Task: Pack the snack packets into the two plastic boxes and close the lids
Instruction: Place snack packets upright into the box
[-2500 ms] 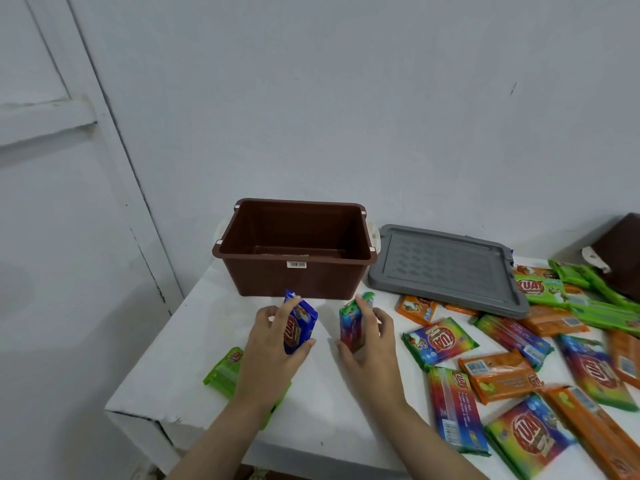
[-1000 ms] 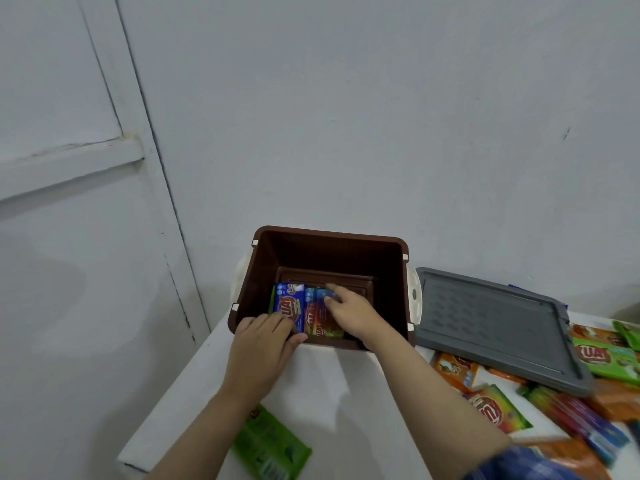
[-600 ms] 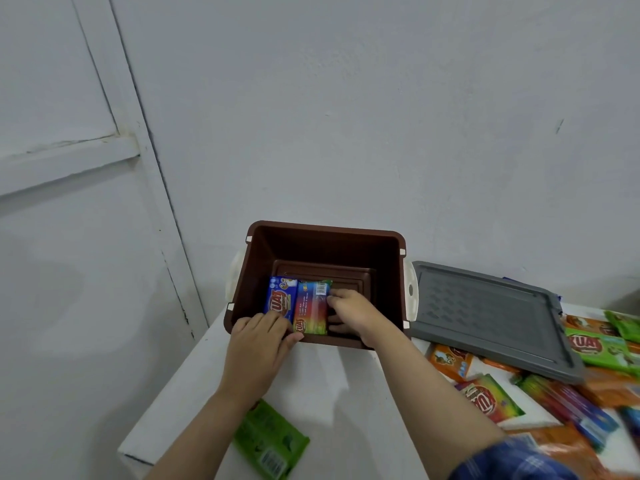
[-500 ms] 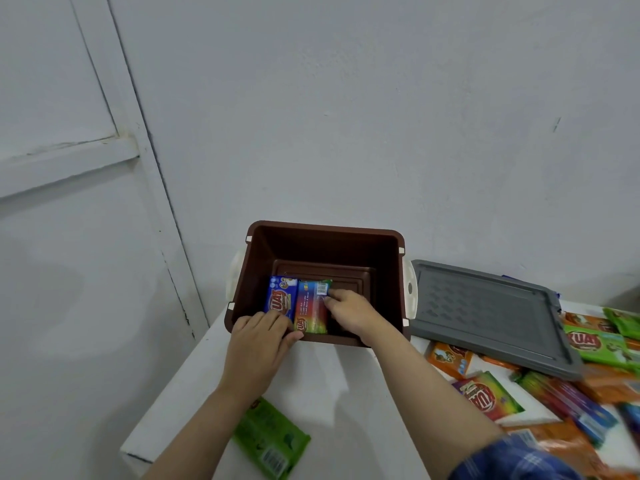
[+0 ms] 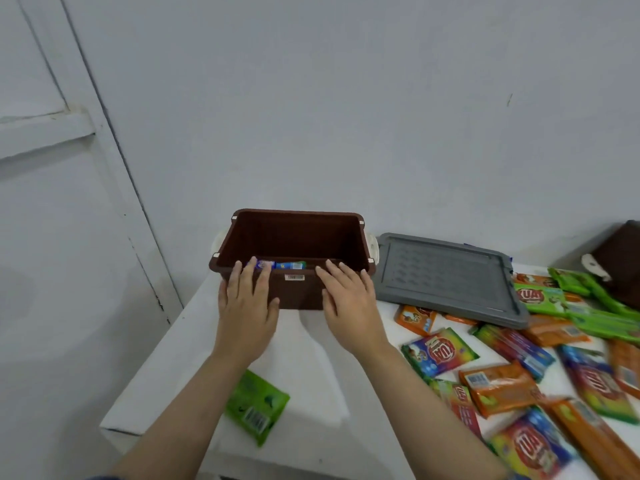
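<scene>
Both my hands flat at the brown rectangular plastic box (image 5: 298, 292)

My left hand (image 5: 247, 306) and right hand (image 5: 348, 306) lie with straight, spread fingers; snack packets (image 5: 278, 265) sit inside the box on the white surface (image 5: 311, 368).

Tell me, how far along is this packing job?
Barely started. Done: a couple of packets sit in the brown box. In hand: nothing; the left hand and right hand are open in front of the box. Left: the packets on the table, such as the green packet, the second box and the grey lid, off and lying beside the box.
</scene>
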Demonstrator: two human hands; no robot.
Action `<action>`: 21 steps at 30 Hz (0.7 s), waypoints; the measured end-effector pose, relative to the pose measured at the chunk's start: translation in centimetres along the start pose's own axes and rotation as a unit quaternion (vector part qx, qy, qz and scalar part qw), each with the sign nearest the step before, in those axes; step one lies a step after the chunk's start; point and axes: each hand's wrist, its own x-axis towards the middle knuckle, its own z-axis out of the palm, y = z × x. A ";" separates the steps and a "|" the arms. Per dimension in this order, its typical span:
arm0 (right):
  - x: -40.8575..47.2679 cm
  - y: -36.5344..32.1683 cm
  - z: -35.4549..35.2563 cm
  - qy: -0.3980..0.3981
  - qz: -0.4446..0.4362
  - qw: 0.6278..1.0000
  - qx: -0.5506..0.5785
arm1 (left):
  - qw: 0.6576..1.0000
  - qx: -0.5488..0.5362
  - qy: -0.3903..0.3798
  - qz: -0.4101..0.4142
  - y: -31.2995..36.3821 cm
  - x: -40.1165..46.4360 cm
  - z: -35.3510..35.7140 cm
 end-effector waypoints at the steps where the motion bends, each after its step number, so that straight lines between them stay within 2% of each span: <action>1: -1.1 0.2 0.1 0.002 0.000 1.000 -0.001 | 1.000 0.001 -0.002 -0.007 0.0 -0.9 0.1; 3: -3.7 0.6 0.4 0.017 0.030 0.999 -0.006 | 0.998 0.020 -0.008 -0.058 0.0 -4.0 0.5; 5: -6.2 1.4 0.6 0.032 0.112 0.993 -0.027 | 0.985 0.040 -0.068 -0.152 -0.1 -7.5 1.4; 7: -8.3 2.5 0.5 -0.027 0.231 0.971 -0.059 | 0.964 0.058 -0.147 -0.212 0.1 -10.1 2.5; 9: -9.2 3.2 0.5 -0.117 0.314 0.939 -0.079 | 0.963 0.052 -0.161 -0.209 0.1 -10.4 3.2; 10: -9.2 3.1 0.5 -0.148 0.325 0.930 -0.088 | 0.966 0.041 -0.162 -0.196 0.1 -9.9 3.3; 12: -8.9 2.4 0.5 -0.182 0.304 0.930 -0.103 | 0.978 0.001 -0.161 -0.129 0.0 -8.6 3.3; 14: -8.6 1.4 0.4 -0.197 0.264 0.939 -0.101 | 0.987 -0.052 -0.150 -0.018 -0.1 -7.2 2.7; 16: -9.2 0.7 0.1 -0.180 0.197 0.961 -0.070 | 0.990 -0.060 -0.117 0.053 -0.1 -6.4 2.1; 17: -9.7 0.6 -0.1 -0.141 0.165 0.975 -0.040 | 0.994 -0.045 -0.089 0.053 -0.2 -6.3 2.0; 19: -10.6 0.7 -0.5 -0.050 0.135 0.989 0.010 | 0.998 -0.004 -0.058 -0.019 0.1 -6.5 1.8; 21: -10.9 0.7 -0.4 -0.022 0.157 0.987 -0.001 | 0.983 0.034 -0.129 -0.128 1.2 -7.3 1.7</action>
